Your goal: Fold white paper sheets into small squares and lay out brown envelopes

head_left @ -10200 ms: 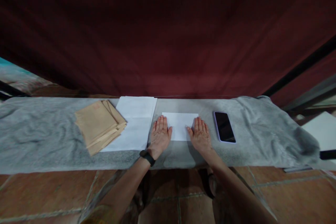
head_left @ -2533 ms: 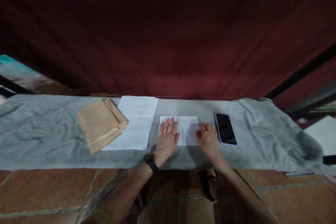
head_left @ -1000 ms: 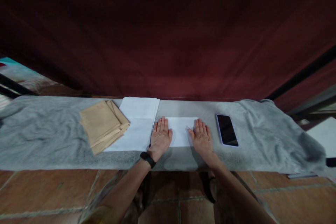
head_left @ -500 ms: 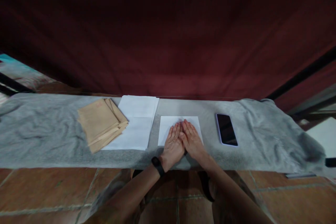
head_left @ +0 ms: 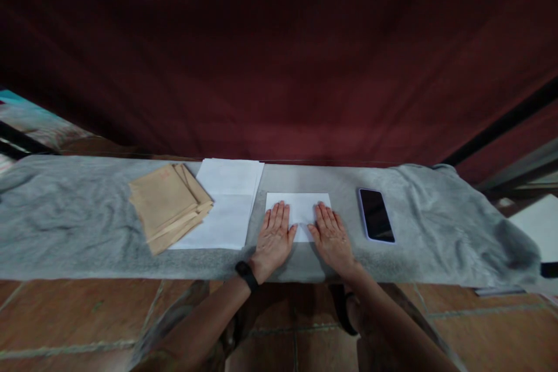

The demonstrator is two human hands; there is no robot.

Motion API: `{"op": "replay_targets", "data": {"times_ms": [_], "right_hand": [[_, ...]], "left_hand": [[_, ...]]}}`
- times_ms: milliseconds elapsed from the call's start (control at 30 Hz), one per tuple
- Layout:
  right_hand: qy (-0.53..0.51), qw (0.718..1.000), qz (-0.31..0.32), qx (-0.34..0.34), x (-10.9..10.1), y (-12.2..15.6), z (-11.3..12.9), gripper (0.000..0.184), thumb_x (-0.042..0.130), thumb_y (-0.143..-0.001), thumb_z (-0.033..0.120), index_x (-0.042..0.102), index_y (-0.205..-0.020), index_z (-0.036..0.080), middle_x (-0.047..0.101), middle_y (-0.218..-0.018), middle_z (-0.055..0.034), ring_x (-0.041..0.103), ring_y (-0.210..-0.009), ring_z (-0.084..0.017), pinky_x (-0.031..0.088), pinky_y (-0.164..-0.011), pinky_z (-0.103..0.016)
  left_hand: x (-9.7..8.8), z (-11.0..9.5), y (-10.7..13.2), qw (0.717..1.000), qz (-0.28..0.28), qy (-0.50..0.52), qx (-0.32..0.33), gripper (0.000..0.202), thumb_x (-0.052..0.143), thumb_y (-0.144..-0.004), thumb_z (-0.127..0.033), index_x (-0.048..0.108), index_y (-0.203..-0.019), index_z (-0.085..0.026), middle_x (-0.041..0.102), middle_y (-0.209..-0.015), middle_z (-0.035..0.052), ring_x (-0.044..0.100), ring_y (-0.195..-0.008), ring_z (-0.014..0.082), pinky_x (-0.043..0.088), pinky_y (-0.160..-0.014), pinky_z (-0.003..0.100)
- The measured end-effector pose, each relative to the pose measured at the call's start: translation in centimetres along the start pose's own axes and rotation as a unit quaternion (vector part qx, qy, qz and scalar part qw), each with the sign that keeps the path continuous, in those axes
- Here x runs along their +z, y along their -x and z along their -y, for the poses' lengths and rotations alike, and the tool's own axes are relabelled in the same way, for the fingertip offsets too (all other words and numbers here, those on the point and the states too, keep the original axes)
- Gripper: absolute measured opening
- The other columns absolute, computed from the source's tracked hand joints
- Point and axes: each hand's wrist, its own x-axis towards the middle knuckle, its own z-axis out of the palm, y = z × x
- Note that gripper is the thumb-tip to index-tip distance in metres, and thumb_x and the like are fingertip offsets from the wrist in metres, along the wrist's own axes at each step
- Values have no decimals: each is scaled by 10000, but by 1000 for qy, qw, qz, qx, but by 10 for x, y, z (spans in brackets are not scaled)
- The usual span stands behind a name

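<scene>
Lying flat between the near and far edges of the grey blanket (head_left: 429, 226), a small white sheet of paper (head_left: 302, 215) looks smooth and oblong, far corners squared. The left hand (head_left: 274, 237) and right hand (head_left: 332, 238) rest flattened, palms down, over its two ends.

The sheet (head_left: 302, 209) lies between the paper stack (head_left: 230, 218) and phone (head_left: 377, 216).

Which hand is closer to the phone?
The right hand: it is left of the phone, not touching it; the left hand is farther left, on the left part of the white paper.
</scene>
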Motion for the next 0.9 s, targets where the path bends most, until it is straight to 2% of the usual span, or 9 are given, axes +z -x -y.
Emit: {"op": "replay_targets", "data": {"times_ms": [200,300,433,500,600,700,900], "right_hand": [[30,999,-22,32,-1,6,-5,602,325,-1062,420,330,-1533,45,390,-1554,-202,391,-1434,-302,301,-1174,-476],[38,997,-25,63,-1,10,-7,633,341,-1053,451,356,-1512,16,427,-1523,-232,412,-1416,-324,315,-1159,-498],[27,995,-24,98,-2,7,-10,659,316,-1047,486,399,-1484,-1,449,-1500,-256,414,-1410,-353,311,-1155,-534],[4,994,-20,105,-4,0,-10,655,280,-1051,487,394,-1494,18,439,-1512,-241,397,-1424,-348,306,-1161,-535],[-53,995,1,83,-4,-16,-4,626,217,-1062,458,371,-1517,57,400,-1553,-192,350,-1459,-303,310,-1176,-501],[-102,993,28,49,-1,-32,7,608,176,-1067,428,373,-1518,72,372,-1577,-161,299,-1487,-260,300,-1195,-476],[-135,989,49,25,12,-51,21,569,156,-1071,360,422,-1497,93,436,-1545,-136,321,-1477,-210,261,-1221,-443]], "left_hand": [[-2,11,2,999,4,-24,-28,614,295,-1023,-382,283,-1546,-62,274,-1619,157,213,-1518,255,206,-1242,451],[-8,14,2,999,7,-34,-35,584,311,-1010,-339,341,-1524,-65,311,-1603,163,264,-1502,266,193,-1243,476],[-15,8,-3,998,-6,-37,-49,570,321,-997,-306,400,-1476,-7,382,-1559,212,309,-1483,289,180,-1246,491],[-16,2,-9,999,-16,-21,-35,567,311,-1001,-303,391,-1480,-9,394,-1557,201,295,-1490,274,184,-1249,482],[-13,-9,-20,1000,-18,13,5,554,296,-1006,-286,369,-1498,-42,391,-1571,165,271,-1500,247,212,-1247,465],[-6,-18,-30,999,-10,32,30,545,284,-1004,-259,362,-1498,-43,386,-1574,167,263,-1503,246,242,-1237,466],[10,-24,-38,998,15,8,56,578,349,-971,-196,305,-1529,-49,330,-1597,192,219,-1516,272,218,-1234,494]]}}
